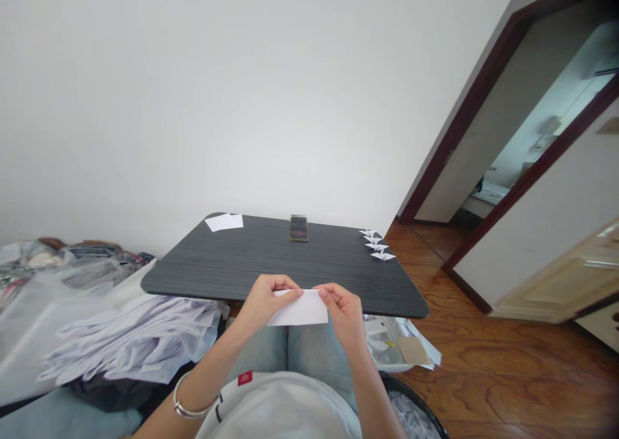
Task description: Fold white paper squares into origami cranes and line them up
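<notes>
A folded white sheet of paper (302, 310) is held just over the near edge of a dark grey table (242, 265). My left hand (265, 300) pinches its top left edge, fingers closed. My right hand (344, 310) grips its upper right corner with thumb and fingers closed on it. A silver bracelet sits on my left wrist. The paper hangs above my lap, tilted slightly.
On the table: a white paper sheet (224, 222) at the far left, a small dark box (298, 228) at the far middle, several folded paper cranes (378, 244) along the right edge. Crumpled white paper and clothes (126, 336) lie left. A doorway (532, 155) opens right.
</notes>
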Motion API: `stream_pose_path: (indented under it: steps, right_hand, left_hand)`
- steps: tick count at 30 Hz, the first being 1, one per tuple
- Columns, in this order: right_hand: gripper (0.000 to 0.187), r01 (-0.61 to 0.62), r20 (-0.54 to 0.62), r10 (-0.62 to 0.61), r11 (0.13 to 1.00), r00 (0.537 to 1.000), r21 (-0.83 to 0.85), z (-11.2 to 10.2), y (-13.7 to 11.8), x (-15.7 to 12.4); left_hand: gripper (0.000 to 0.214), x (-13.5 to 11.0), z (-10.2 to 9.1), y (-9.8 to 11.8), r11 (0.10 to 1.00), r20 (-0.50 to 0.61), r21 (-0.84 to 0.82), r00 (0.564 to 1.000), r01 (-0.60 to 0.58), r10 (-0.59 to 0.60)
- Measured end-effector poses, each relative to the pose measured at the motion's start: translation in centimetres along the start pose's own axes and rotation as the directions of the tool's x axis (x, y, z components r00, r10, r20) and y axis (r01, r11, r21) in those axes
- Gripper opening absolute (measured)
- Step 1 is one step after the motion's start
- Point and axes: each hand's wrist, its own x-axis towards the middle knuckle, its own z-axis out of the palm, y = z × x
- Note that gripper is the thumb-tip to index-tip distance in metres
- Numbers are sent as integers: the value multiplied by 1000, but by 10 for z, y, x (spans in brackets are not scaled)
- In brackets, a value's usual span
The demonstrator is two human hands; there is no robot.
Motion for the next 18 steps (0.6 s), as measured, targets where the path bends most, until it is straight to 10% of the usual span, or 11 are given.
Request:
stream_pose_path:
  steps: [18]
  right_hand:
    - [30, -24, 60, 30, 994, 998, -109, -4, 10, 6]
  left_hand:
    - [29, 7, -7, -14, 993, 48, -51, 993, 107, -104]
